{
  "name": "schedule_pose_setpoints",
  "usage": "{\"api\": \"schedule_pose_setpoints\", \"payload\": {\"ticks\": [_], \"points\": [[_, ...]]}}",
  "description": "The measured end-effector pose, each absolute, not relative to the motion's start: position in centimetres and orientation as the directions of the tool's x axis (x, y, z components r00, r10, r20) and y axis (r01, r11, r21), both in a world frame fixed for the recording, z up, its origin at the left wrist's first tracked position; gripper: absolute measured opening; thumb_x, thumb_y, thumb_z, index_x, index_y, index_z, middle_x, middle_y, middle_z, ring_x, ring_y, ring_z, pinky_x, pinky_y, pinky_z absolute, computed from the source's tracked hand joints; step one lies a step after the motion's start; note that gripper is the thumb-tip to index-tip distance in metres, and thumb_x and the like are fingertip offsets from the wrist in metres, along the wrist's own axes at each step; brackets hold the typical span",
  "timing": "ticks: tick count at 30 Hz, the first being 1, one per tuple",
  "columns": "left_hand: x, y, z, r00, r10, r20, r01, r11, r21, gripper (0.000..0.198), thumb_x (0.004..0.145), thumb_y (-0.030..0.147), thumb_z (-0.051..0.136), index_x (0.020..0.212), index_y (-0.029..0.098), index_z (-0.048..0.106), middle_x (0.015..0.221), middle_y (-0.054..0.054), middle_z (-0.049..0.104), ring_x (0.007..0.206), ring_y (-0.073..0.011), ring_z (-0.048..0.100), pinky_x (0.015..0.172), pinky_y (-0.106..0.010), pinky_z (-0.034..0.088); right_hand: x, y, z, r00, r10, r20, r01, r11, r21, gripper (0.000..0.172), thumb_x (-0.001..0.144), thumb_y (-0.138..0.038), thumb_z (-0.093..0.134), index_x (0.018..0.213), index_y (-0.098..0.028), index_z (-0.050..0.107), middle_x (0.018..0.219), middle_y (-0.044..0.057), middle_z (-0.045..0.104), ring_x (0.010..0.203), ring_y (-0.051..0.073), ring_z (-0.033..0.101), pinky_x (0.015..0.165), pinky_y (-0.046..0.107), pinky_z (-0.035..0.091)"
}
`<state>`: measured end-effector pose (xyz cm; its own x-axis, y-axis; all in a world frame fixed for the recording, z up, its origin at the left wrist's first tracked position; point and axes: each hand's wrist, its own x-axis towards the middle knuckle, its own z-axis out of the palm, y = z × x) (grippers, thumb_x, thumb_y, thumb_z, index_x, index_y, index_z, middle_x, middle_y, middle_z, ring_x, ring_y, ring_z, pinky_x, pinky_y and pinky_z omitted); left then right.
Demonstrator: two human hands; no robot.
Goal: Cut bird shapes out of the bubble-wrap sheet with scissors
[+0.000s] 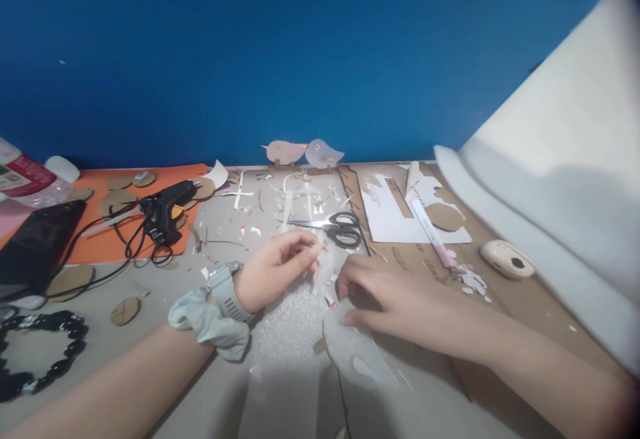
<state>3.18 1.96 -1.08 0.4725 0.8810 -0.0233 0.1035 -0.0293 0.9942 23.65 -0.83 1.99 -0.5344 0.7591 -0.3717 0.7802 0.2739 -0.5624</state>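
Note:
My left hand (280, 267), with a watch and a pale scrunchie at the wrist, is closed in a pinch. What lies between its fingertips is too small to make out; a whitish translucent strip (327, 262) is beside them. My right hand (373, 292) is curled palm down, with a gap between thumb and fingers. Its thumb lies over a white bird-shaped cutout (350, 359), and tiny scraps are by its fingertips. Below the left hand lies a glittery translucent sheet (287, 332). Black-handled scissors (343, 229) rest just beyond both hands.
A black glue gun (167, 209) with its cord lies on orange paper (100, 239) among cardboard discs. Two paper birds (305, 152) stand by the blue wall. At right are a marker (433, 232), a cream rounded device (506, 259) and a large white sheet (565, 159).

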Motion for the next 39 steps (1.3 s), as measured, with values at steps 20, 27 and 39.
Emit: {"api": "schedule_pose_setpoints", "payload": {"ticks": [20,27,39], "points": [[2.9,2.2,-2.0,0.387,0.922,0.019,0.068,-0.049,0.997,0.022,0.085,0.033,0.049,0.093,0.014,0.056,0.074,-0.003,0.064,0.062,-0.0098,0.055,0.064,-0.023,0.048,23.5,-0.7,3.4,-0.549,0.642,-0.536,0.793,0.198,-0.576,0.032,0.077,-0.057,0.049,0.081,-0.025,0.05,0.081,-0.002,0.054,0.071,0.016,0.047,0.059,0.028,0.033],[2.9,1.7,-2.3,0.233,0.969,0.088,0.171,-0.13,0.977,0.022,0.083,0.033,0.054,0.095,0.015,0.058,0.078,-0.004,0.067,0.068,-0.0132,0.061,0.064,-0.024,0.049,22.9,-0.3,4.6,-0.546,0.688,-0.478,0.672,0.019,-0.74,0.025,0.084,-0.044,0.045,0.075,-0.021,0.038,0.068,-0.005,0.038,0.061,0.01,0.035,0.055,0.024,0.03],[3.0,1.2,-2.5,0.29,0.935,0.204,0.328,-0.297,0.897,0.018,0.081,0.027,0.056,0.095,0.019,0.062,0.083,-0.002,0.066,0.076,-0.0138,0.061,0.068,-0.025,0.05,23.2,-0.1,2.5,-0.325,0.931,-0.165,0.353,-0.043,-0.935,0.025,0.085,-0.036,0.045,0.068,-0.021,0.036,0.063,-0.004,0.038,0.06,0.011,0.037,0.056,0.026,0.03]]}}
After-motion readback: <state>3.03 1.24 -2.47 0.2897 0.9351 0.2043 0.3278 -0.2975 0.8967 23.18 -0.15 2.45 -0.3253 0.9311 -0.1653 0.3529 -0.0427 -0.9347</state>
